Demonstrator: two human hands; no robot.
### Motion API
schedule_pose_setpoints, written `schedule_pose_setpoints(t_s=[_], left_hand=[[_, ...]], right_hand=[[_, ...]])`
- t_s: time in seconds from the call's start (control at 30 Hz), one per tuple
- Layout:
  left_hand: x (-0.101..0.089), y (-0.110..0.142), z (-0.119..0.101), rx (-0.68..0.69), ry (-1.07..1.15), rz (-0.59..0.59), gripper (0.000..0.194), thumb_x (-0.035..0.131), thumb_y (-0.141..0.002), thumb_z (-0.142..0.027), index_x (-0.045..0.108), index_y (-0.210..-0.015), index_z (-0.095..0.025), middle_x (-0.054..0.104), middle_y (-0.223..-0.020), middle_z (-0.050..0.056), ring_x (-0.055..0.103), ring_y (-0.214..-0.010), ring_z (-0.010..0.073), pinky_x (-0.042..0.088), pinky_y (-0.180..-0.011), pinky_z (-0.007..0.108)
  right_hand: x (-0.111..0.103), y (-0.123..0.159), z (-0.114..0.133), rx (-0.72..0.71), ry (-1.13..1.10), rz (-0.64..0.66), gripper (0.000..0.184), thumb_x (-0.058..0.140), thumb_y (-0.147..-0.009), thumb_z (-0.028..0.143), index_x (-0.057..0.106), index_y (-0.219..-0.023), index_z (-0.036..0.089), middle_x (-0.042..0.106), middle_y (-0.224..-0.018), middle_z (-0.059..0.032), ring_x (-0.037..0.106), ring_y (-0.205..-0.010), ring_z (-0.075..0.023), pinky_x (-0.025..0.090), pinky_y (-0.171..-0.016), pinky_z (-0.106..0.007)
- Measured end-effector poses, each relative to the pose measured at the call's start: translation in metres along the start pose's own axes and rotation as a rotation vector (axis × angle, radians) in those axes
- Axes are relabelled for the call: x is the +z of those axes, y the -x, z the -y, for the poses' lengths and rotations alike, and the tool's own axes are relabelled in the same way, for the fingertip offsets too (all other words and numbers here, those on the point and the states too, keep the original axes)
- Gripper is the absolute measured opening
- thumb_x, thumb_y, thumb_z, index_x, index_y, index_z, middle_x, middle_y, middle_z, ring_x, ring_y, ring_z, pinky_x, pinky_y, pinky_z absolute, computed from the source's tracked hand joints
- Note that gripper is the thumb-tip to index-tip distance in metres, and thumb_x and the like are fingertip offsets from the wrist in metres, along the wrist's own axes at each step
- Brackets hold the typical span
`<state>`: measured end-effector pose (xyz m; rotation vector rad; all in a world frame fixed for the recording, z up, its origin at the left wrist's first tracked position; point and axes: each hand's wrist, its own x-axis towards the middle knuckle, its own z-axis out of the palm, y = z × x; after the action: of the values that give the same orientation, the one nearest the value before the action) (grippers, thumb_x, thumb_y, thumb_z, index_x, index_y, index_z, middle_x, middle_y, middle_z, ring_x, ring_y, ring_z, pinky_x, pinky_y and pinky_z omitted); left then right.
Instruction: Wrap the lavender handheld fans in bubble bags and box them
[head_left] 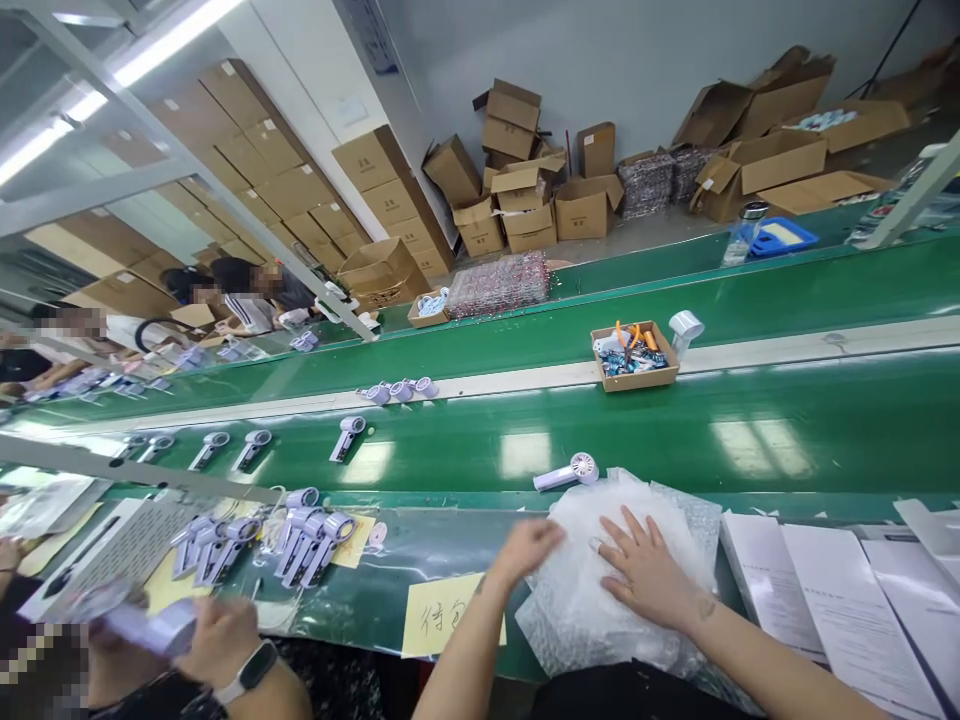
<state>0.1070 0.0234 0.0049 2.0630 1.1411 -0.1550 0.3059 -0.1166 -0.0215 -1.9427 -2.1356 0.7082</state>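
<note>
A stack of translucent white plastic bags (566, 510) lies at the table edge in front of me, over bubble-wrap sheets (544, 635). My right hand (649, 575) rests flat on the stack, its fingers spread and a ring-like band on one of them. At the stack's left edge is my left hand (527, 550), fingers drawn together and pointing right; whatever may be between them is hidden. Just beyond the bags, a pale lilac handheld fan (568, 472) lies on the green belt. A yellow handwritten note (431, 618) sits left of my left forearm.
White printed boxes (840, 590) stand at my right. A small carton (637, 378) holds pliers and parts across the belt. More lilac fans (307, 540) lie to the left, beside a co-worker's hand (217, 640) with a watch. Brown cartons (517, 200) are piled behind.
</note>
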Motion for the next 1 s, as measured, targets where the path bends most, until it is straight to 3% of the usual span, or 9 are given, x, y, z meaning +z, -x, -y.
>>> schedule_pose_setpoints(t_s=[0.1, 0.2, 0.33, 0.53, 0.63, 0.73, 0.87, 0.93, 1.0], left_hand=[[-0.022, -0.053, -0.009, -0.121, -0.066, -0.205, 0.039, 0.042, -0.089, -0.033, 0.055, -0.121, -0.016, 0.054, -0.126, 0.014, 0.042, -0.121, 0.0297, 0.030, -0.101, 0.042], [-0.013, -0.088, -0.018, -0.135, -0.067, -0.181, 0.047, 0.065, -0.073, -0.027, 0.056, -0.117, -0.015, 0.053, -0.123, 0.017, 0.038, -0.121, 0.0354, 0.027, -0.100, 0.048], [-0.003, -0.098, -0.019, -0.122, 0.028, -0.154, 0.031, 0.067, -0.070, -0.024, 0.061, -0.099, -0.016, 0.058, -0.110, 0.014, 0.043, -0.115, 0.0321, 0.029, -0.099, 0.044], [-0.019, -0.065, -0.020, -0.132, 0.365, -0.165, 0.036, 0.053, -0.081, -0.046, 0.057, -0.093, -0.012, 0.059, -0.080, 0.007, 0.057, -0.076, 0.0199, 0.043, -0.070, 0.031], [-0.010, -0.026, -0.036, -0.104, 0.533, -0.171, 0.049, 0.043, -0.083, -0.059, 0.056, -0.093, -0.012, 0.055, -0.073, 0.004, 0.054, -0.065, 0.0152, 0.042, -0.060, 0.026], [0.014, 0.020, -0.060, 0.022, 0.662, -0.304, 0.049, 0.048, -0.082, -0.059, 0.055, -0.098, -0.013, 0.057, -0.080, 0.004, 0.054, -0.071, 0.0153, 0.042, -0.065, 0.026], [0.029, 0.051, -0.072, 0.325, 0.575, -0.320, 0.037, 0.056, -0.082, -0.046, 0.060, -0.107, -0.019, 0.062, -0.099, 0.007, 0.054, -0.091, 0.0199, 0.042, -0.084, 0.031], [0.021, 0.044, -0.059, 0.272, 0.504, -0.340, 0.031, 0.053, -0.085, -0.042, 0.063, -0.104, -0.021, 0.063, -0.103, 0.008, 0.053, -0.100, 0.0224, 0.039, -0.092, 0.035], [0.009, 0.028, -0.040, 0.085, 0.415, -0.381, 0.025, 0.057, -0.081, -0.038, 0.066, -0.097, -0.021, 0.061, -0.109, 0.009, 0.047, -0.113, 0.0262, 0.032, -0.100, 0.041]], right_hand=[[-0.006, -0.008, 0.003, -0.004, -0.020, 0.024, 0.053, 0.046, -0.082, 0.057, 0.050, -0.130, 0.033, 0.029, -0.150, -0.0063, 0.009, -0.138, -0.0405, -0.001, -0.103, -0.067], [-0.014, -0.010, 0.008, 0.016, -0.024, -0.006, 0.063, 0.056, -0.076, 0.056, 0.047, -0.132, 0.030, 0.023, -0.152, -0.0090, 0.008, -0.138, -0.0408, -0.001, -0.104, -0.067], [-0.022, -0.001, 0.007, -0.009, -0.008, -0.041, 0.066, 0.062, -0.071, 0.054, 0.049, -0.131, 0.029, 0.025, -0.152, -0.0094, 0.004, -0.139, -0.0402, -0.007, -0.104, -0.066], [-0.026, 0.004, -0.011, -0.018, -0.136, 0.053, 0.067, 0.064, -0.070, 0.055, 0.051, -0.129, 0.027, 0.034, -0.148, -0.0107, 0.011, -0.138, -0.0402, -0.004, -0.104, -0.067], [-0.034, 0.002, -0.010, -0.008, -0.342, -0.126, 0.063, 0.061, -0.072, 0.058, 0.054, -0.125, 0.024, 0.040, -0.144, -0.0115, 0.014, -0.138, -0.0367, 0.002, -0.108, -0.063], [-0.049, 0.001, 0.012, 0.134, -0.839, -0.391, 0.059, 0.055, -0.079, 0.055, 0.048, -0.127, 0.022, 0.047, -0.137, -0.0132, 0.033, -0.132, -0.0298, 0.025, -0.108, -0.053], [-0.062, -0.002, 0.046, 0.327, -1.597, -0.267, 0.045, 0.060, -0.077, 0.053, 0.055, -0.109, 0.021, 0.066, -0.106, -0.0096, 0.060, -0.104, -0.0272, 0.050, -0.087, -0.043], [-0.059, -0.004, 0.051, 0.396, -1.732, -0.259, 0.037, 0.068, -0.072, 0.047, 0.056, -0.096, 0.021, 0.067, -0.089, -0.0047, 0.064, -0.089, -0.0235, 0.053, -0.081, -0.039], [-0.049, -0.007, 0.048, 0.451, -1.720, -0.250, 0.034, 0.072, -0.069, 0.041, 0.053, -0.091, 0.022, 0.065, -0.080, -0.0010, 0.065, -0.078, -0.0198, 0.054, -0.074, -0.036]])
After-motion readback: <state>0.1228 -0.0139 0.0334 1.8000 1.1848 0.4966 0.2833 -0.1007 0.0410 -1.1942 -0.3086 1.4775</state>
